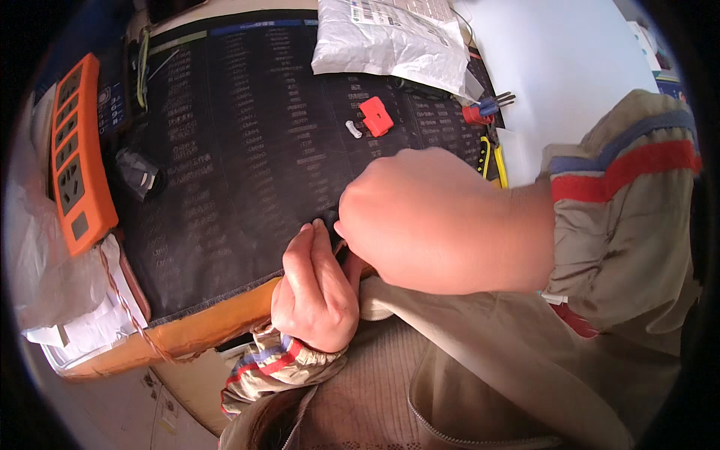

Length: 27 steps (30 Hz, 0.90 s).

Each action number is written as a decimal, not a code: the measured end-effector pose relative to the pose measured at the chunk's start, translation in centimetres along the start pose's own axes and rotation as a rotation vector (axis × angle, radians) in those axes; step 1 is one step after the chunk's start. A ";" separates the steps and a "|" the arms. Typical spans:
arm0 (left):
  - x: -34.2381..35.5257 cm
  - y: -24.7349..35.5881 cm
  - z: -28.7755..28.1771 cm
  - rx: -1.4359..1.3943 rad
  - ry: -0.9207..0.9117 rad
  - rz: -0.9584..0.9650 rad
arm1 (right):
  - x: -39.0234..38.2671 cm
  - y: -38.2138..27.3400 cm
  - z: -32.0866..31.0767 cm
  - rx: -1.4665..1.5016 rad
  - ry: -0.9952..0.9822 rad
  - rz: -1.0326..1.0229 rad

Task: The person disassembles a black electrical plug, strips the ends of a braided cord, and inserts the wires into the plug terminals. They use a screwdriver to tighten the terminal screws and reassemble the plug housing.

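Left hand [315, 289] and right hand [435, 221]: fingers pinched together over a small dark part [324, 223] at near mat [247, 150] edge; grip contents unclear. Best kept steady, close. Orange power strip [75, 150] far left.

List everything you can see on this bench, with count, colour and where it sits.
Mat: one, black with pale print, centre.
Power strip: one, orange, left edge.
Plastic part: one, red, upper centre of the mat.
Small piece: one, white, just left of the red part.
Mailer bag: one, grey-white, top.
Hand tools: red, blue and yellow handles, right of the mat.
Left hand: closed, at the mat's near edge.
Right hand: closed, meeting the left.
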<state>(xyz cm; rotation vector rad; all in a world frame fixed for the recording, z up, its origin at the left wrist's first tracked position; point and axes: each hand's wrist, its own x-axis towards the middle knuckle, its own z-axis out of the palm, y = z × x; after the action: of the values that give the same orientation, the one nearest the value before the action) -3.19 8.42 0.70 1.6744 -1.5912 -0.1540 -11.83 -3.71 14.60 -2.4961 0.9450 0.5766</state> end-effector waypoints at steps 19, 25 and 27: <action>0.4 -0.6 0.7 0.026 0.086 0.029 | 1.3 1.0 0.0 0.007 -0.222 -0.339; 1.0 -0.4 1.1 0.058 0.158 0.045 | 3.7 0.5 -0.8 0.346 -0.401 0.442; 1.0 -0.3 0.7 0.053 0.131 0.029 | 3.7 0.0 -0.9 0.142 -0.373 0.243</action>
<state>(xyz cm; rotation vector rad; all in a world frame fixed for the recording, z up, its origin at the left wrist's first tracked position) -3.20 7.21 0.47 1.6652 -1.5328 0.0123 -9.15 -6.10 13.46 -2.0638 1.0997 0.9755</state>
